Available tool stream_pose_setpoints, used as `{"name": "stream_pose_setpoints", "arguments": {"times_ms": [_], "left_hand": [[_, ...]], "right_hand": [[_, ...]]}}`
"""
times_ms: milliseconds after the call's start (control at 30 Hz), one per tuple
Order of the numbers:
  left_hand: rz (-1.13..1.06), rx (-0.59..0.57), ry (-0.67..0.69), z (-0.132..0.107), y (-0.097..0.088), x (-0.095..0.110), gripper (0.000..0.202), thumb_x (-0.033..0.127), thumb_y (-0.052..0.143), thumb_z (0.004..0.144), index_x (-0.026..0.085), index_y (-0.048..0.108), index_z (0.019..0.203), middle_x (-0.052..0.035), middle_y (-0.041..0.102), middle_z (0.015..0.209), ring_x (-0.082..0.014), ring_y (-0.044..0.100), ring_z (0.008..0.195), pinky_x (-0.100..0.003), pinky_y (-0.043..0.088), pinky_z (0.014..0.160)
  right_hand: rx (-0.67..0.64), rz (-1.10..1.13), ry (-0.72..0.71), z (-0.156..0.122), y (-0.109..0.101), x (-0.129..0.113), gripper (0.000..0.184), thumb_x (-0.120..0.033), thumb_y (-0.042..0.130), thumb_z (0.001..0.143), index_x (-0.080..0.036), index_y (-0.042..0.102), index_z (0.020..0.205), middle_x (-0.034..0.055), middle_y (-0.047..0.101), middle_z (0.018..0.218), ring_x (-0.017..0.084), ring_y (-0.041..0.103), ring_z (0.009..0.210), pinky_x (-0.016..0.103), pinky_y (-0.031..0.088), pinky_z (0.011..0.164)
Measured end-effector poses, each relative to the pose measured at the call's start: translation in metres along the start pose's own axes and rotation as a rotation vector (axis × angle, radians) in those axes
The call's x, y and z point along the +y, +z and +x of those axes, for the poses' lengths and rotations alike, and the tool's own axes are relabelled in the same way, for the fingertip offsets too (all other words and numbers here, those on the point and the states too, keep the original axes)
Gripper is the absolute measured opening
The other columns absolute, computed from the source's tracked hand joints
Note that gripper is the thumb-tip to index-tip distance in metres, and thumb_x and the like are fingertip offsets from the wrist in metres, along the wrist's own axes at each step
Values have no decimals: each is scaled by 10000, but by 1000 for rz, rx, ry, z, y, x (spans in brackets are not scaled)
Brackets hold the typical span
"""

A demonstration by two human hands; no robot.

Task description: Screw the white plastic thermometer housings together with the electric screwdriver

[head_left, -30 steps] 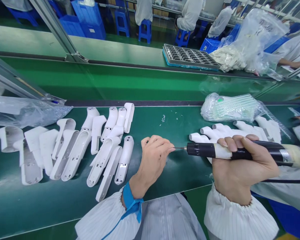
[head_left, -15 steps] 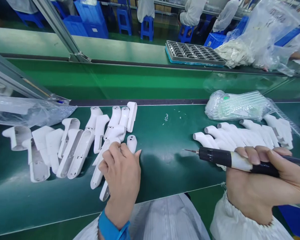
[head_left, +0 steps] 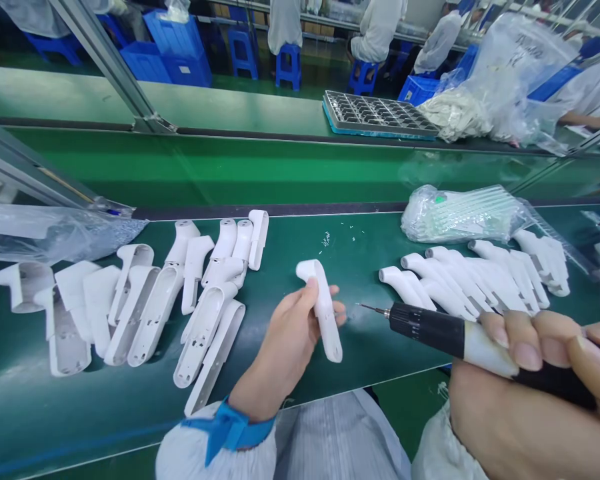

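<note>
My left hand (head_left: pixel 293 333) is closed around a white plastic shell part (head_left: pixel 323 308), held just above the green belt (head_left: pixel 330 267) in front of me. My right hand (head_left: pixel 530 393) grips a black electric screwdriver (head_left: pixel 445 333) lying almost level, its thin bit pointing left toward the held shell, a short gap away. Several open white shell halves (head_left: pixel 145 300) lie in a loose row on the left. A row of closed white shells (head_left: pixel 470 277) lies on the right, just beyond the screwdriver.
A clear bag of parts (head_left: pixel 460 213) sits behind the right row, another plastic bag (head_left: pixel 55 230) at far left. Tiny screws (head_left: pixel 326 239) dot the belt's middle. Across the conveyor lie a grey tray (head_left: pixel 377 115) and a big bag (head_left: pixel 505 87); seated people work beyond.
My left hand went from the screwdriver's bit to the left pile, took one white shell there and brought it back to the middle. The screwdriver has stayed in my right hand.
</note>
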State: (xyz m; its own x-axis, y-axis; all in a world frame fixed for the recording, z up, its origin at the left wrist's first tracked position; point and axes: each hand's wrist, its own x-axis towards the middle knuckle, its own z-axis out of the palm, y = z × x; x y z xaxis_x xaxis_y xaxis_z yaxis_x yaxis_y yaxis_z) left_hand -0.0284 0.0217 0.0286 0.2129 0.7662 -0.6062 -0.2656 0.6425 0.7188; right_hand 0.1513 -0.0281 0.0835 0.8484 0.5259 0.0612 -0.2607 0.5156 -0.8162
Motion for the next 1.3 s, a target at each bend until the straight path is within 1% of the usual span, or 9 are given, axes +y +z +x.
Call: {"name": "stream_pose_setpoints", "arguments": {"times_ms": [33,100,200,367,467,533,733,1133,1300], "left_hand": [[-140,-47,-91,1,6,0,465,542,585,1029,102,714,1110,-108,705,899,-166,642,724,-298,555,696],[-296,-100,-154,5,14,-4,435,524,649,1001,96,711,1048,-104,705,910,-96,540,584,-225,458,525],[-332,-129,-153,9,18,-12,435,533,662,991,101,711,992,-100,709,916,-50,442,498,-183,326,421],[-276,-128,-161,8,18,-15,510,609,669,960,104,732,959,-95,714,862,-52,458,474,-185,343,421],[-284,-132,-165,7,19,-14,518,617,680,947,102,735,954,-107,728,913,-50,468,475,-187,337,419],[-275,-150,-172,7,19,-15,540,624,651,962,92,742,952,-97,706,839,-56,461,472,-189,335,421],[-229,-166,-168,9,20,-18,598,647,573,998,82,747,912,-17,538,572,-77,424,455,-189,313,433],[-183,-177,-163,7,21,-16,619,691,560,984,95,724,949,5,511,543,-77,409,449,-200,293,449],[-162,-139,-128,5,24,-23,614,742,605,931,132,669,959,51,471,521,-64,325,425,-200,240,426]], "right_hand": [[-34,-32,-104,-1,0,1,166,-154,557,654,-253,552,788,-25,260,621,107,254,493,290,343,436],[-140,-86,-222,-4,-2,3,190,-169,579,602,-254,539,767,-35,283,578,116,230,459,321,331,405],[-262,-136,-171,-14,-4,0,229,-169,652,616,-269,541,790,-45,378,574,134,305,455,339,397,437],[-227,-231,14,-40,6,-9,237,-82,582,773,-274,552,911,-35,473,686,154,456,598,348,505,640],[-284,-188,-87,-39,9,-1,236,-76,561,756,-267,573,895,-38,468,643,154,434,549,335,468,572],[-304,-149,-135,-35,9,4,229,-78,552,745,-261,579,878,-43,459,614,151,414,516,328,443,541],[-269,-232,-29,-40,10,-2,260,-51,553,781,-275,573,911,-33,499,678,160,471,603,352,521,642],[-268,-245,-37,-41,8,-2,249,-67,590,780,-275,563,916,-35,500,686,153,471,602,343,530,638],[-446,-232,-130,-42,1,1,244,-55,611,840,-262,560,959,-38,529,686,135,494,595,339,533,676]]}}
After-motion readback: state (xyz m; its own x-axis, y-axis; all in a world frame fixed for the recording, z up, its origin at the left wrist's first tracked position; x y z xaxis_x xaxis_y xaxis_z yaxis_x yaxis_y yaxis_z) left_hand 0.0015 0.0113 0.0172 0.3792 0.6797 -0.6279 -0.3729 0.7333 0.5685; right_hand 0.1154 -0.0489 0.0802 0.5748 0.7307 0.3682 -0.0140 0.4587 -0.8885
